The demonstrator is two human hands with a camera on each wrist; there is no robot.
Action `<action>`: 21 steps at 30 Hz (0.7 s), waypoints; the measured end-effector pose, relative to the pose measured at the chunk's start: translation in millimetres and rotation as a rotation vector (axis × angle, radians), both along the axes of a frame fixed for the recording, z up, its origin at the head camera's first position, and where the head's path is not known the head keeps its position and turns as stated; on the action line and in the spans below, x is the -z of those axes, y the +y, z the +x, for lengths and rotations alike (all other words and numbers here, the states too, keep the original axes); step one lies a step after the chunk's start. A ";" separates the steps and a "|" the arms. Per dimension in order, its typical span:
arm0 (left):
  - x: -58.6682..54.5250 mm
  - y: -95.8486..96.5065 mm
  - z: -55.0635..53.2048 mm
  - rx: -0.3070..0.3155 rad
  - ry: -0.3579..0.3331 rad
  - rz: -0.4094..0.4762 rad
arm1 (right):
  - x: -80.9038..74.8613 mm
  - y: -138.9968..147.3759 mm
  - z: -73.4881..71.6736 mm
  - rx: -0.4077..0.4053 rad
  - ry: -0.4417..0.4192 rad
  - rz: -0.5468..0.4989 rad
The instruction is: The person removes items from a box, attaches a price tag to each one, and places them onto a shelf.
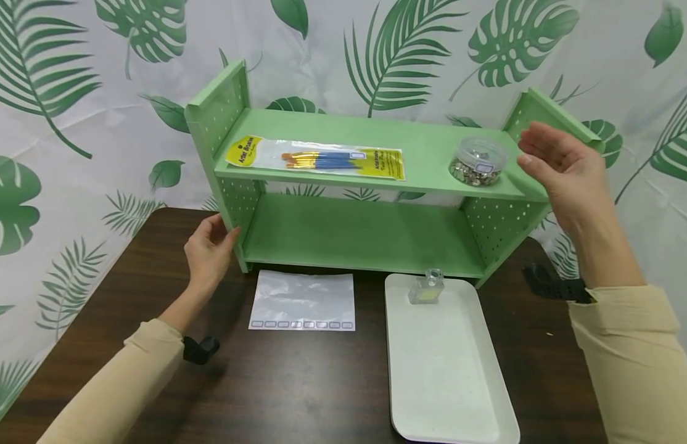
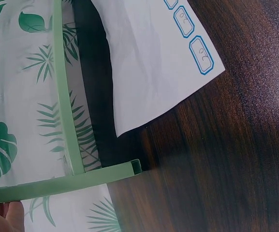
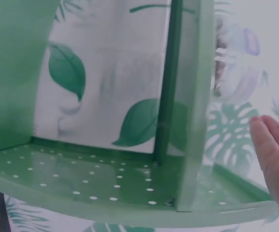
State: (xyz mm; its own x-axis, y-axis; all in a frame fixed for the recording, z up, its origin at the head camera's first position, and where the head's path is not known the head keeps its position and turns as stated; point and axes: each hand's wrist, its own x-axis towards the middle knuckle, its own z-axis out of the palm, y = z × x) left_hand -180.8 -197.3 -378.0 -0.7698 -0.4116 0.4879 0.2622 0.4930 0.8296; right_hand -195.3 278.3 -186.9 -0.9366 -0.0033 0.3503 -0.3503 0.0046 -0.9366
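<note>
A green two-tier shelf [image 1: 354, 234] with perforated side panels stands at the back of the table. My left hand [image 1: 207, 253] grips the front edge of its left side panel, with fingertips and thumb on either side of the edge. Near the right end of the upper tier my right hand [image 1: 571, 176] is raised, fingers extended and holding nothing. Just left of that hand sits a clear round tub [image 1: 473, 172] of small metallic pieces. A flat pack of artist brushes [image 1: 327, 160] lies along the upper tier's left half. In the right wrist view, the fingers [image 3: 260, 135] are beside the shelf.
Before the shelf lies a white sheet [image 1: 304, 296] with a row of small blue-bordered labels. To its right is a white tray [image 1: 443, 370], with a small glass bottle [image 1: 427, 291] at its far end. A leaf-patterned cloth [image 1: 155, 37] hangs behind the dark wooden table [image 1: 299, 394].
</note>
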 end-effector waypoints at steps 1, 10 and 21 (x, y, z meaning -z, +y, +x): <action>-0.2 0.6 0.0 0.001 0.004 0.002 | 0.0 -1.1 5.2 0.009 0.041 -0.053; -0.9 0.1 -0.2 -0.017 0.005 0.005 | 30.4 -4.9 49.8 -0.052 0.218 -0.160; -1.4 1.6 0.3 -0.006 -0.015 0.015 | 118.1 25.4 75.5 -0.071 -0.064 -0.013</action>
State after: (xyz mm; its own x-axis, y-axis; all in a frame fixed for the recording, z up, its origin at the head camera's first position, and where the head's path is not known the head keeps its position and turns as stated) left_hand -180.5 -195.7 -376.5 -0.7746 -0.4233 0.4699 0.2469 0.4816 0.8409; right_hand -119.9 303.7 -305.0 -0.9545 -0.0665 0.2906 -0.2892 -0.0300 -0.9568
